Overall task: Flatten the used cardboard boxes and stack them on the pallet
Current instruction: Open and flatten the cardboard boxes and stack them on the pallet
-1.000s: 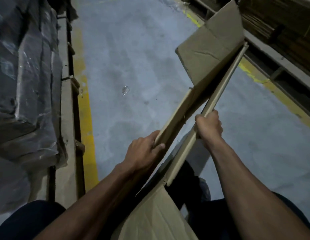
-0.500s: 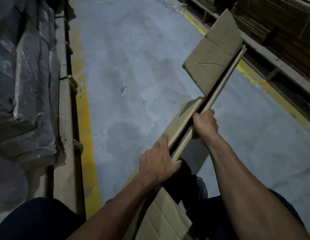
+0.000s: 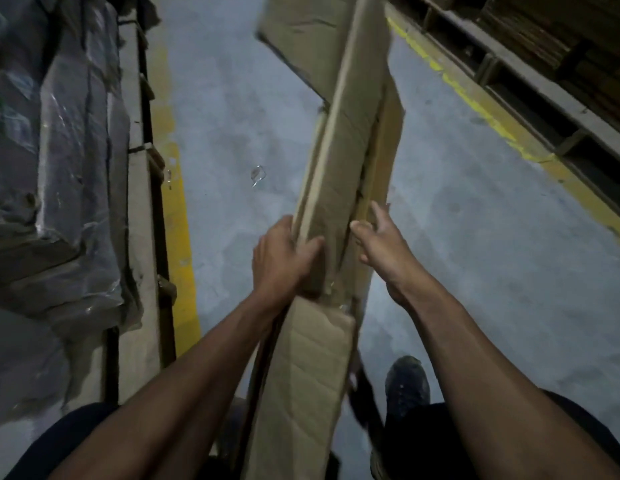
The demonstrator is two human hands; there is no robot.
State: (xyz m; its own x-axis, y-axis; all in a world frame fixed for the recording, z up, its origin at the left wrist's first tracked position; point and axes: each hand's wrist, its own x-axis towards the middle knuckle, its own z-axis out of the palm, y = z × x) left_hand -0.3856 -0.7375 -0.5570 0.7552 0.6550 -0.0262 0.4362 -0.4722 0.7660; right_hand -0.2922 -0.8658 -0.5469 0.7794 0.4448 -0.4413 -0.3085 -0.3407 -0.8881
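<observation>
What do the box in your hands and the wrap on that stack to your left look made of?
The box looks like plain brown cardboard, matte, with creases and a soft folded edge. The wrap on the stack looks like thin clear plastic film: shiny highlights and wrinkles, though the dim light leaves it unsure.

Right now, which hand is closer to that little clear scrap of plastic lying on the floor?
Left. The left hand grips the cardboard box's left edge, just below and right of the plastic scrap. The right hand is on the box's far side from it.

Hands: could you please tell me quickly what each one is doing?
Left hand: grips the cardboard box.
Right hand: open, fingers against the box.
</observation>
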